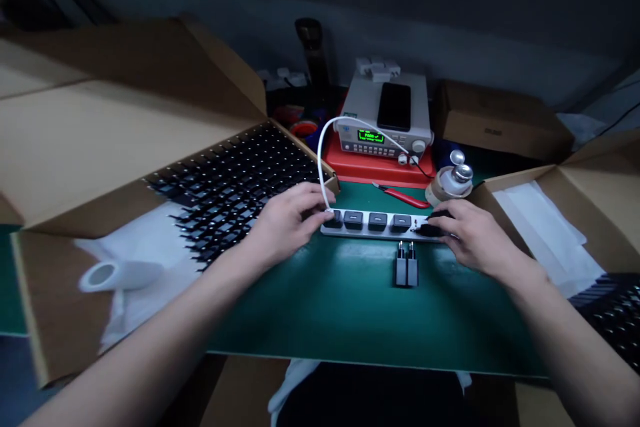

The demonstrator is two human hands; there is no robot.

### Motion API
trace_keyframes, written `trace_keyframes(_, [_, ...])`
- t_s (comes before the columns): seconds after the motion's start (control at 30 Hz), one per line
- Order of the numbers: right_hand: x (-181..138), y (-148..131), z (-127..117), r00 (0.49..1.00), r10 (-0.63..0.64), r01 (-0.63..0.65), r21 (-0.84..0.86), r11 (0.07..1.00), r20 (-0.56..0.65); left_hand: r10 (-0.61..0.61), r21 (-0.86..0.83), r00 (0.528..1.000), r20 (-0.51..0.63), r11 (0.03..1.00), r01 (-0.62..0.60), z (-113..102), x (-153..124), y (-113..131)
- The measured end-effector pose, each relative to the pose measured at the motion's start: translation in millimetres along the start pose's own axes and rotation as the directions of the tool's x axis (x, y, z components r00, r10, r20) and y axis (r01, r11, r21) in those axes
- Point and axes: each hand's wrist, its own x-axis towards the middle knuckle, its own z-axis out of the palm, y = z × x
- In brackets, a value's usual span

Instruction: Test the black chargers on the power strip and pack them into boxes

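A white power strip [383, 232] lies across the green mat [350, 307] with several black chargers plugged into it. My left hand [287, 220] is closed at the strip's left end, where a white cable [325, 147] meets the leftmost charger [334, 217]. My right hand [473, 235] grips a black charger [433, 227] at the strip's right end. Two loose black chargers [406, 267] lie side by side on the mat just in front of the strip.
An open cardboard box [150, 147] of many black chargers stands at left, another box [590, 200] at right. A tester [383, 127] with a green display sits on a red tray behind, a phone on top. Red-handled pliers [403, 195], a paper roll [117, 275] and a small bottle [453, 181] lie nearby.
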Motion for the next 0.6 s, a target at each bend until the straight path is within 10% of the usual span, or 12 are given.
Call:
trace_keyframes(0.23, [49.7,-19.6,-4.4,0.946,0.057,-0.012,-0.141,0.99,0.32,-0.063,-0.195,0.997,-0.047,0.979,0.052,7.8,7.4,3.8])
trace_keyframes(0.6, [5.1,14.2,-4.0,0.973,0.174,-0.18,0.023,0.983,0.15,0.127,-0.267,0.988,0.084,0.959,-0.101,32.1,11.6,-2.5])
